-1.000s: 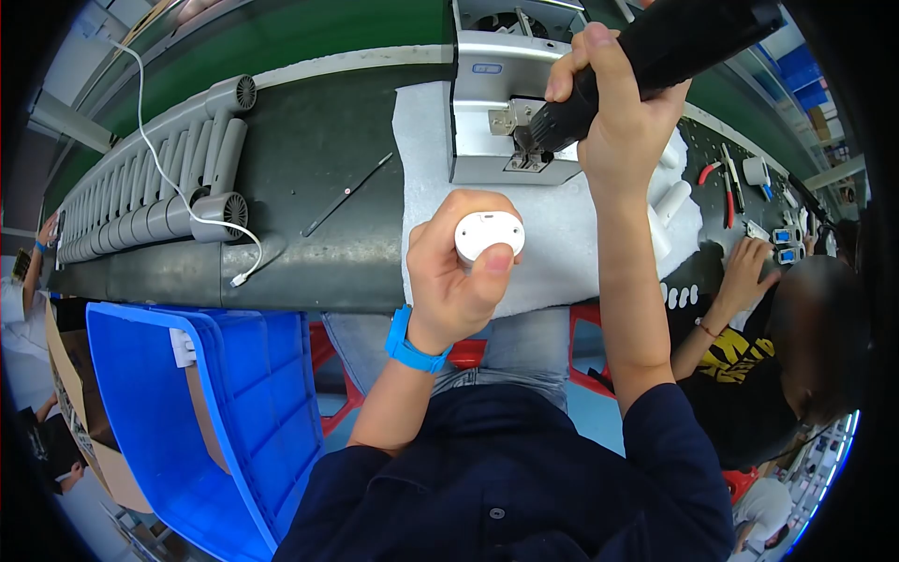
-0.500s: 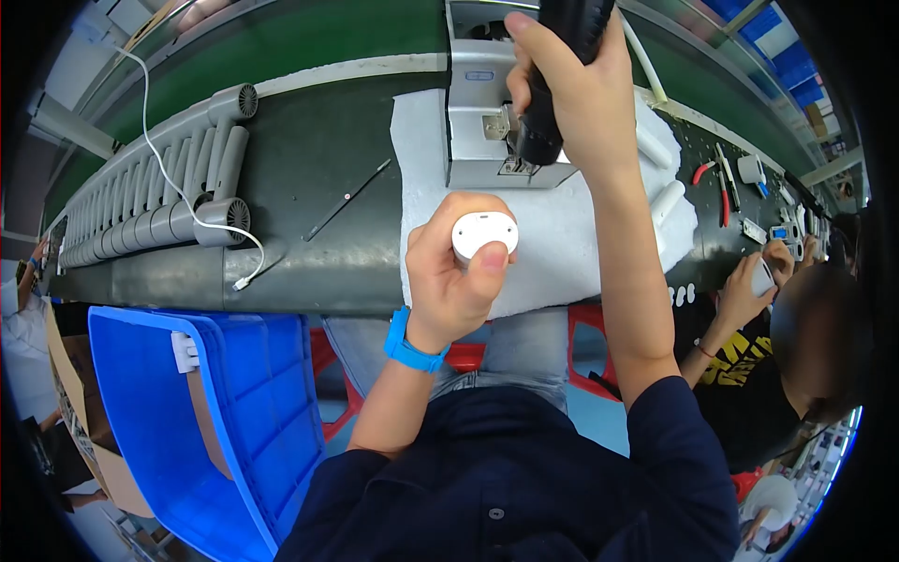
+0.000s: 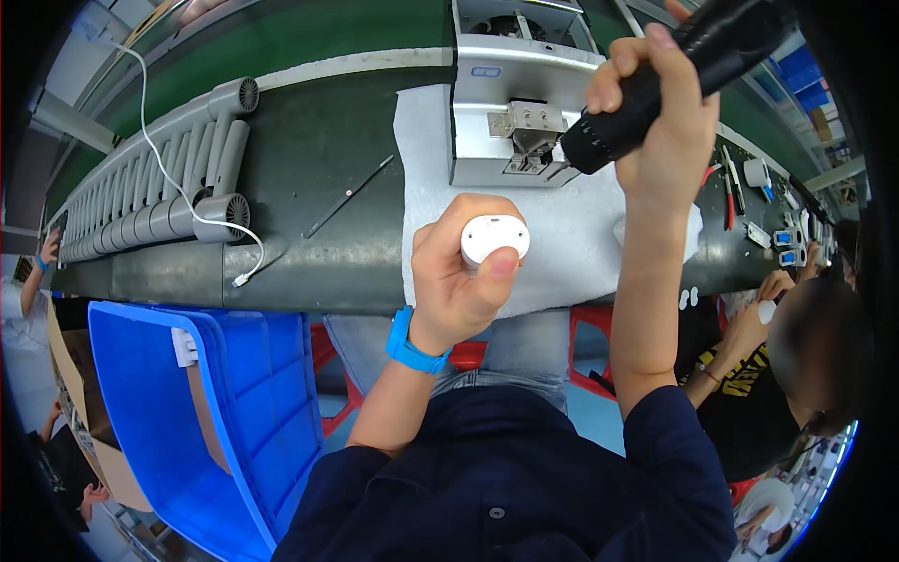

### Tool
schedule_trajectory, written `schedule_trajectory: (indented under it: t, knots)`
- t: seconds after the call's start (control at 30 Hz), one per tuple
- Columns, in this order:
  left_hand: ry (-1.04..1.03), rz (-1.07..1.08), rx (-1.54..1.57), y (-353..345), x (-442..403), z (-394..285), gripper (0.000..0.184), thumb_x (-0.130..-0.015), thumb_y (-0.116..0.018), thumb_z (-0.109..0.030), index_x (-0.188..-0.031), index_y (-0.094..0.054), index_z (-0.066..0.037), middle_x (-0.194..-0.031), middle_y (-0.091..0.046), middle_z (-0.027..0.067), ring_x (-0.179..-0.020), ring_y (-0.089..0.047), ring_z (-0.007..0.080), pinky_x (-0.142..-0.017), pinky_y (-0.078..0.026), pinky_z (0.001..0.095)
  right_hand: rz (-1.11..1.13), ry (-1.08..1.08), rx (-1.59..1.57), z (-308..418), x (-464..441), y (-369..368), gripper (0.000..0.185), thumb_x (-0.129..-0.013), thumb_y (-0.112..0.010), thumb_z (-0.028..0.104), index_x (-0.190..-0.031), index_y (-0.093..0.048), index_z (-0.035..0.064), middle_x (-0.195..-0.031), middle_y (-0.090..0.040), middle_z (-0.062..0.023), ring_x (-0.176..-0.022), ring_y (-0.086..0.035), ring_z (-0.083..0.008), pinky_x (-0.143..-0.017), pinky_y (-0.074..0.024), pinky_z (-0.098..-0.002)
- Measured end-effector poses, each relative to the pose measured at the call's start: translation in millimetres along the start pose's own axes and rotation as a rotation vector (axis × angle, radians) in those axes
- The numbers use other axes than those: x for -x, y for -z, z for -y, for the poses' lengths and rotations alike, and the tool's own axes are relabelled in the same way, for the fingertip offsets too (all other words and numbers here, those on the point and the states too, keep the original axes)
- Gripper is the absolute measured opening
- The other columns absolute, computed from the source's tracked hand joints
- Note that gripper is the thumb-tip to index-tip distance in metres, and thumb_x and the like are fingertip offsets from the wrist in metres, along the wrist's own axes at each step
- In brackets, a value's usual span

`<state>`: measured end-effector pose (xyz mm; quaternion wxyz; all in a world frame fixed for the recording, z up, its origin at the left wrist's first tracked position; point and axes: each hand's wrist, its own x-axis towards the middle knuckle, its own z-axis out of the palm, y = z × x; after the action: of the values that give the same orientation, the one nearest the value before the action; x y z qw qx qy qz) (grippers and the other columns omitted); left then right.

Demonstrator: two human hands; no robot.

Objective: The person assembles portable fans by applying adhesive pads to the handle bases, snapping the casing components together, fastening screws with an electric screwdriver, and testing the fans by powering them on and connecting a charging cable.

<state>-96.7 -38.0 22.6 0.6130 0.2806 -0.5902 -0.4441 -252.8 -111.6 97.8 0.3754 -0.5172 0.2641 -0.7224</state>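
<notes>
My left hand is closed around a white plastic housing, whose oval end faces up with a small slot and two small holes. My thumb presses on the edge of that end. In my right hand is a black electric screwdriver, slanted with its nose down to the left. Its tip is at the metal outlet bracket of a silver screw feeder; whether the bit touches a screw is too small to tell. The feeder stands on a white foam sheet beyond my left hand.
Grey tubular parts lie stacked at the left with a white cable across them. A thin black rod rests on the dark bench. A blue crate stands at lower left. At right, a co-worker handles a white part near tools.
My right hand has moved to the right, and the screwdriver has tipped from nearly upright to a slant, with its nose at the feeder outlet. My left hand shifted slightly right with the housing.
</notes>
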Motion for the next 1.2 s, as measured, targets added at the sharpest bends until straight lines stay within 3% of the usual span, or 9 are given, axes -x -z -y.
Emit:
schedule_trajectory:
  t: [0.07,0.2,0.33,0.4,0.5,0.63,0.73,0.8,1.2]
  knots:
    - [-0.002,-0.005,0.006,-0.1,0.1,1.6,0.047,-0.091,-0.048,-0.046,-0.092,-0.051,0.000,-0.065,-0.058,0.0075,-0.057,-0.052,0.0103,-0.053,-0.042,0.0224,0.062,-0.013,-0.060,9.7,-0.2,2.4,0.035,-0.091,-0.052,0.017,-0.124,-0.042,0.0070,-0.076,-0.050,-0.0103,-0.058,-0.049,-0.0153,-0.056,-0.0430,-0.0303]
    - [-0.017,-0.003,-0.004,0.2,-0.3,3.2,0.045,-0.091,-0.049,-0.045,-0.092,-0.052,0.000,-0.065,-0.058,0.0070,-0.057,-0.052,0.0099,-0.053,-0.041,0.0219,0.191,0.014,-0.234,32.1,-4.1,1.3,0.038,-0.094,-0.043,0.019,-0.124,-0.040,-0.0035,-0.081,-0.044,-0.0097,-0.061,-0.044,-0.0131,-0.057,-0.0390,-0.0283]
    - [-0.013,0.013,0.010,-2.1,-2.0,3.3,0.042,-0.091,-0.052,-0.042,-0.091,-0.051,0.000,-0.065,-0.057,0.0064,-0.057,-0.051,0.0099,-0.054,-0.041,0.0220,0.283,0.020,-0.297,64.6,-4.7,-10.9,0.035,-0.091,-0.043,0.020,-0.116,-0.043,-0.0041,-0.083,-0.041,-0.0088,-0.060,-0.041,-0.0119,-0.058,-0.0367,-0.0260]
    - [-0.010,0.043,0.067,-2.3,-1.6,5.6,0.021,-0.080,-0.065,-0.017,-0.090,-0.057,-0.001,-0.072,-0.060,0.0061,-0.059,-0.057,0.0126,-0.056,-0.045,0.0237,0.298,0.033,-0.303,73.0,-1.6,-18.6,0.035,-0.092,-0.043,0.021,-0.117,-0.043,-0.0040,-0.083,-0.041,-0.0089,-0.059,-0.042,-0.0119,-0.057,-0.0370,-0.0260]
    - [0.030,0.028,0.040,-5.9,-2.4,3.0,0.019,-0.077,-0.066,-0.014,-0.089,-0.057,-0.001,-0.071,-0.059,0.0070,-0.058,-0.058,0.0149,-0.056,-0.046,0.0248,0.314,0.048,-0.264,74.9,0.6,-22.8,0.036,-0.092,-0.042,0.021,-0.117,-0.042,-0.0038,-0.083,-0.041,-0.0090,-0.059,-0.042,-0.0119,-0.057,-0.0375,-0.0260]
    - [-0.057,0.081,-0.005,-6.1,-4.0,3.2,0.030,-0.089,-0.056,-0.027,-0.093,-0.054,0.002,-0.070,-0.058,0.0059,-0.059,-0.053,0.0092,-0.052,-0.042,0.0222,0.337,0.055,-0.193,72.0,2.0,-27.4,0.036,-0.092,-0.042,0.023,-0.117,-0.042,-0.0035,-0.083,-0.042,-0.0093,-0.058,-0.043,-0.0120,-0.056,-0.0382,-0.0261]
    - [-0.038,0.080,0.008,-6.0,-4.1,3.7,0.027,-0.087,-0.057,-0.024,-0.092,-0.055,0.002,-0.070,-0.058,0.0053,-0.060,-0.054,0.0093,-0.054,-0.043,0.0221,0.354,0.061,-0.146,70.1,4.3,-30.5,0.037,-0.092,-0.042,0.023,-0.117,-0.041,-0.0033,-0.083,-0.042,-0.0094,-0.057,-0.043,-0.0120,-0.055,-0.0387,-0.0261]
    - [-0.014,0.061,0.012,-7.0,-4.6,3.2,0.018,-0.076,-0.067,-0.011,-0.088,-0.057,-0.001,-0.069,-0.058,0.0072,-0.057,-0.058,0.0164,-0.055,-0.046,0.0255,0.359,0.063,-0.122,70.4,5.6,-31.4,0.037,-0.092,-0.041,0.024,-0.117,-0.041,-0.0032,-0.083,-0.042,-0.0095,-0.057,-0.044,-0.0120,-0.055,-0.0391,-0.0261]
    - [-0.039,0.060,-0.025,-8.3,-5.0,1.4,0.019,-0.076,-0.068,-0.011,-0.087,-0.057,-0.001,-0.069,-0.060,0.0088,-0.058,-0.060,0.0188,-0.054,-0.047,0.0269,0.409,0.103,0.030,73.8,12.4,-39.9,0.039,-0.092,-0.040,0.027,-0.117,-0.040,-0.0025,-0.082,-0.043,-0.0102,-0.054,-0.046,-0.0122,-0.053,-0.0411,-0.0262]
